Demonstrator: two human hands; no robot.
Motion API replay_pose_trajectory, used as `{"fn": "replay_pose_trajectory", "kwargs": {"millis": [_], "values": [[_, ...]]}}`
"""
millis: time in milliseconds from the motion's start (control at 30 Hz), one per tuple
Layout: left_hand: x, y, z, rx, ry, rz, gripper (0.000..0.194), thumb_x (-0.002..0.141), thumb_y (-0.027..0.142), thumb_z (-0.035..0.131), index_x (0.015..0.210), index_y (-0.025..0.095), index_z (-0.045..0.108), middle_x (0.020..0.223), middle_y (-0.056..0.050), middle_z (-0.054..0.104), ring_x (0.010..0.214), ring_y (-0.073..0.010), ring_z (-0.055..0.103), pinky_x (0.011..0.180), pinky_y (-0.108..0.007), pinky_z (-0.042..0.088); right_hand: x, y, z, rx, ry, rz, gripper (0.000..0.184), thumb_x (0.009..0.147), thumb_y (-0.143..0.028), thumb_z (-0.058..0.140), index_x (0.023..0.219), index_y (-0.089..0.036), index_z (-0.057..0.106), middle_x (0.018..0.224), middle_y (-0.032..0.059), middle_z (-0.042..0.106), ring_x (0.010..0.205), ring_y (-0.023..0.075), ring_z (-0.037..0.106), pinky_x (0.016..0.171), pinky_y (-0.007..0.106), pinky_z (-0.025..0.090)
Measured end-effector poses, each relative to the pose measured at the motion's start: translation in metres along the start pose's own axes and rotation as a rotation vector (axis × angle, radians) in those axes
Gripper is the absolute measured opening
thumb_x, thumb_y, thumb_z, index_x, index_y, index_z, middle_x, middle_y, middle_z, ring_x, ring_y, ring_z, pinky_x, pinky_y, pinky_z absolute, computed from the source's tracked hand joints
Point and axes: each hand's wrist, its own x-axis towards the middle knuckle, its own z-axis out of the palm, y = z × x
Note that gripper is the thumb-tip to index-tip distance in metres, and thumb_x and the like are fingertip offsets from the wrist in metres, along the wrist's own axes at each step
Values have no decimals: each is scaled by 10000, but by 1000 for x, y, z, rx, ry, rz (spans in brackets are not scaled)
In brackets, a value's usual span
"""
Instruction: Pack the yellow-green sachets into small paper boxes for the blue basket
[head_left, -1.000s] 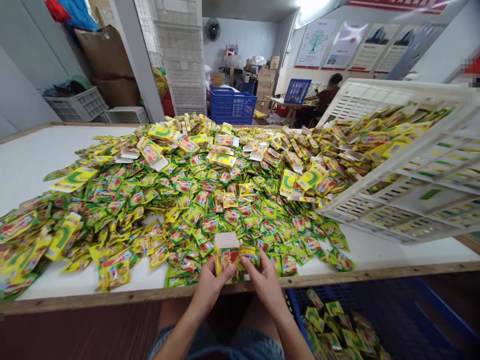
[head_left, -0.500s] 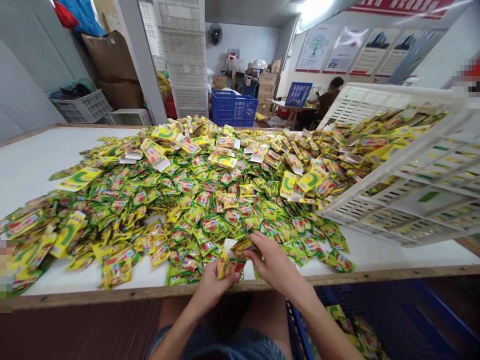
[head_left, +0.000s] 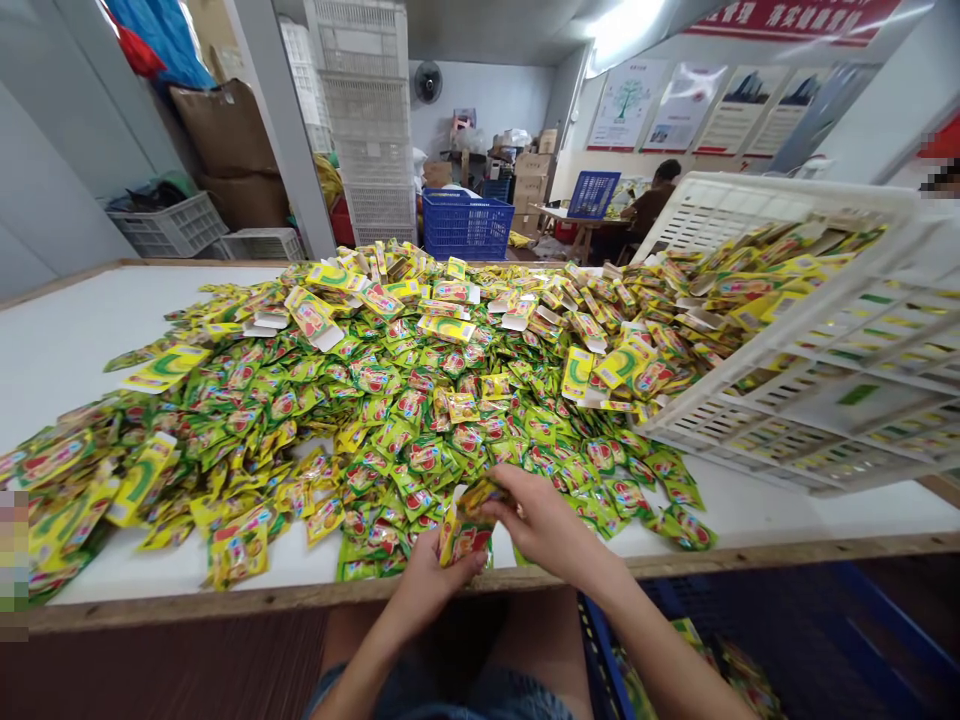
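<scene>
Near the table's front edge, my left hand (head_left: pixel 433 582) grips a small printed carton (head_left: pixel 466 543) with its white end flap up. My right hand (head_left: pixel 546 525) pinches several small sachets (head_left: pixel 481 494) at the carton's upper opening; how far they reach inside is partly hidden by the fingers. Just beyond both hands spreads a big heap of green sachets (head_left: pixel 424 455) with watermelon pictures. Yellow sachets (head_left: pixel 322 515) lie to the left of it. Flat yellow cartons (head_left: pixel 446 328) with open ends rest along the back of the heap.
A tilted white plastic crate (head_left: pixel 757 420) spills cartons onto the table (head_left: pixel 67 325) at the right. Below the front edge on the right is a blue crate (head_left: pixel 600 660) holding filled packs. Stacked white crates (head_left: pixel 367 130), a blue basket (head_left: pixel 469 228) and a seated person (head_left: pixel 651 205) are farther back.
My right hand has brought the sachets lower and closer against the carton's opening. The left hand keeps hold of the carton. The whole view has shifted slightly.
</scene>
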Motion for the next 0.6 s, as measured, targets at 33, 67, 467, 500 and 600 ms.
{"fn": "replay_pose_trajectory", "kwargs": {"millis": [33,67,467,500,600], "values": [[0,2,0,-7,-8,-11,306,675,382,743,810,136,622,698,-13,635,617,-141,535,588,-222,409,0,3,-1,107,64,35,160,843,-232,528,994,-210,578,858,34,623,787,192,573,685,277,431],[0,3,0,-11,-13,-19,314,673,387,745,820,135,629,719,-22,648,635,-149,547,604,-227,417,1,6,0,235,122,72,200,853,-281,527,1037,-213,564,873,35,627,782,191,578,674,276,443],[-3,3,-1,16,33,12,333,661,424,739,754,126,623,649,-1,594,593,-129,480,575,-218,396,-9,0,19,-66,76,31,160,860,-115,438,980,-187,518,912,66,598,828,199,563,706,287,427],[-3,4,0,13,31,13,329,662,420,738,754,128,618,647,4,584,589,-125,471,568,-214,390,-9,-4,18,-97,47,6,175,850,-85,430,962,-188,516,918,66,587,828,194,556,709,284,424],[-3,3,0,11,37,33,315,662,405,735,743,129,605,648,11,565,591,-118,450,564,-208,380,-8,-16,17,-166,-48,-50,189,818,-32,436,893,-187,516,906,60,567,804,184,544,697,274,420]]}}
